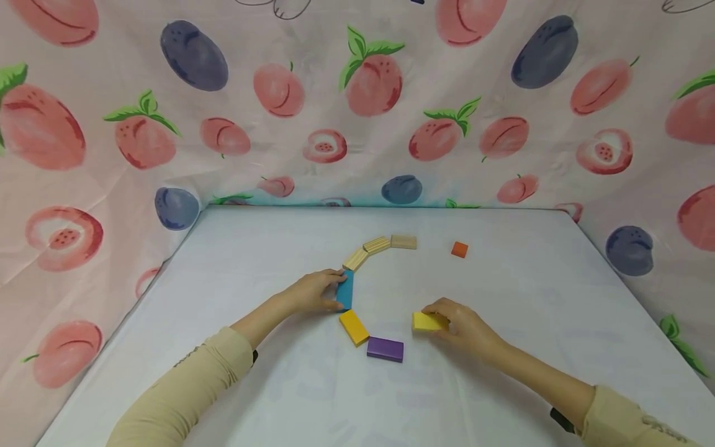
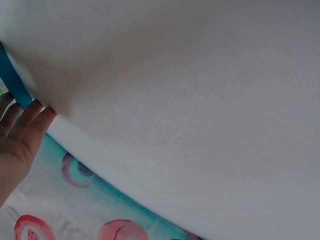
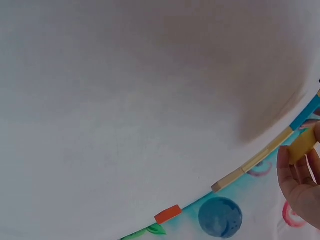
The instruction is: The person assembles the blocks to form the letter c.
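Observation:
In the head view my left hand [image 1: 314, 292] spans the blue block [image 1: 345, 290], fingers at its far end and thumb at its near end. The left wrist view catches only the fingers [image 2: 32, 125] beside that block [image 2: 14, 82]. My right hand [image 1: 463, 326] pinches a yellow block [image 1: 429, 321]; in the right wrist view it shows at the right edge [image 3: 302, 145]. Close to the blue block's near end lies an orange-yellow block [image 1: 354, 328], and a purple block [image 1: 385, 349] adjoins it, left of the right hand.
Three plain wooden blocks [image 1: 377, 244] curve away from the blue block's far end toward the back. A small orange-red block [image 1: 460, 249] lies apart at the back right. Fruit-patterned cloth [image 1: 324, 93] hangs behind and beside the white table [image 1: 251, 236].

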Demonstrator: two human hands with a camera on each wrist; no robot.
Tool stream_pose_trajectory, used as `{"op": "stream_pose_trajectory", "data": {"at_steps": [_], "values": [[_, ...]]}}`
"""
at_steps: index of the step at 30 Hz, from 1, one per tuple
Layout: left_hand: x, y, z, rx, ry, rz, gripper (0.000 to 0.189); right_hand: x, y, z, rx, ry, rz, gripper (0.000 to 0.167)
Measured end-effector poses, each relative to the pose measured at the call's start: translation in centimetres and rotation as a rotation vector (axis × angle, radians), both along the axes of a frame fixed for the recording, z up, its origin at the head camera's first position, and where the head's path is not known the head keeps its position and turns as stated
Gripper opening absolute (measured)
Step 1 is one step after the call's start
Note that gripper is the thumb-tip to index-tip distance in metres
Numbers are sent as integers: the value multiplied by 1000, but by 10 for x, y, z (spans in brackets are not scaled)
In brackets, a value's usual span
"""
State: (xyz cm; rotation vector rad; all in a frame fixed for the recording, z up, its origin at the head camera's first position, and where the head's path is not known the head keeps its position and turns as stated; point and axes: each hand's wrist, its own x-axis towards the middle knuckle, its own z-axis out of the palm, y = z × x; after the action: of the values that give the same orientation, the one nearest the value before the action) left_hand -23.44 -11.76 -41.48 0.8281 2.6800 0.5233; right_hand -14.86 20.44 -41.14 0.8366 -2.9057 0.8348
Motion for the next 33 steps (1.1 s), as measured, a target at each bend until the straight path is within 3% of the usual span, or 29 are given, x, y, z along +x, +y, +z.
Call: {"op": "stream_pose_trajectory", "data": {"at_steps": [9, 21, 33], "values": [[1, 0, 1, 4, -1, 1, 67, 6, -4, -1, 43, -6, 40, 36], [2, -1, 3, 2, 0, -4, 68, 8, -5, -2, 118, -50, 159, 31], [3, 0, 4, 0, -5, 2, 67, 11, -6, -6, 154, -96, 175, 30]]}}
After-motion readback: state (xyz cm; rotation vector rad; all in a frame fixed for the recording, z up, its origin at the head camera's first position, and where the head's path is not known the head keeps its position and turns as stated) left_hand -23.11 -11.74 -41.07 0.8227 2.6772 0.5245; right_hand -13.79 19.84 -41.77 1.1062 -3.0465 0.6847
